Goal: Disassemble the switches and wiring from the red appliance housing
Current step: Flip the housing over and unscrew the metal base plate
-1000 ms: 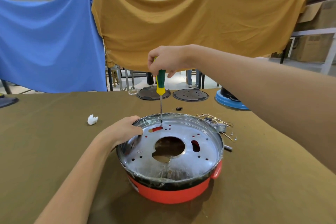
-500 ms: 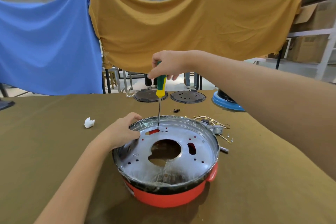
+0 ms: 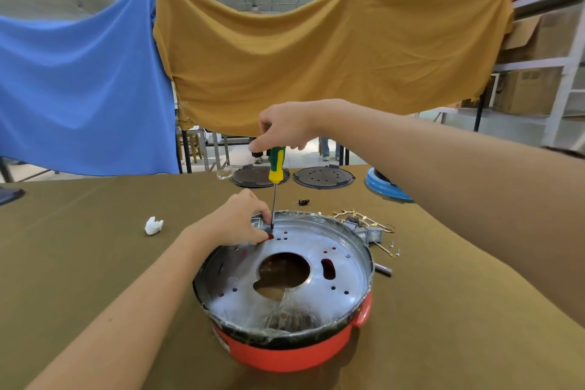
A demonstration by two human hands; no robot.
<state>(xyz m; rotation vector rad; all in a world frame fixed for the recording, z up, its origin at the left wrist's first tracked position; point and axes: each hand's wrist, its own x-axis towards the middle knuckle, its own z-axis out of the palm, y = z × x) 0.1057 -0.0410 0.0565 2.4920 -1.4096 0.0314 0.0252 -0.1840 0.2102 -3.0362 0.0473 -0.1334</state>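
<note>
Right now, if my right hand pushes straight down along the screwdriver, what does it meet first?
Probably the metal plate inside the red housing, where the screwdriver tip already rests beside the left hand.

One red housing [image 3: 286,353], one screwdriver [image 3: 275,165], two dark round plates [image 3: 260,177] [image 3: 323,178], one white crumpled wad [image 3: 154,225], two hanging cloths [image 3: 79,89] [image 3: 316,54], two hands [image 3: 240,225] [image 3: 285,123].
</note>
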